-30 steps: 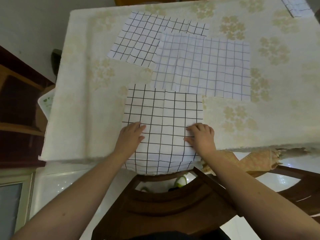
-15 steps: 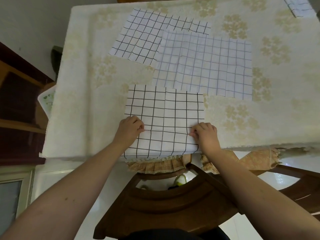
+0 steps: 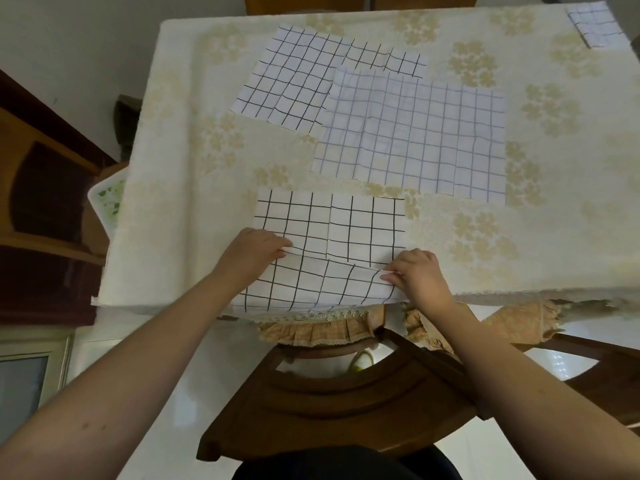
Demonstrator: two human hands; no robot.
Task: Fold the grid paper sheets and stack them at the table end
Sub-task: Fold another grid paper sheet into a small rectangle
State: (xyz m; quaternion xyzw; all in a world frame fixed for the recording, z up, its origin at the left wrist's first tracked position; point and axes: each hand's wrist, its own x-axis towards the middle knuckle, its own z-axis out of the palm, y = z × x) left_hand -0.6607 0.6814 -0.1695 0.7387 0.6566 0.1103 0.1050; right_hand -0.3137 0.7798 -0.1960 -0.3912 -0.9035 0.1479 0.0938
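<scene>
Sheet: near grid paper sheet (image 3: 329, 247) at near surface (image 3: 180, 202) edge | Hands: left hand (image 3: 254, 252), right hand (image 3: 417, 275), fingers pinching its raised near edge | Advice: carry your corners squarely onto far corners, then crease.

Bare tablecloth (image 3: 194, 188) left of the sheets; chair back (image 3: 346, 403) seemingly close below the table edge.

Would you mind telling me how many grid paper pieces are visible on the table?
4: one being folded at the near edge, one pale-lined sheet mid-table, one dark-lined sheet partly beneath it, and a folded piece at the far right corner, which may hold several.
</scene>
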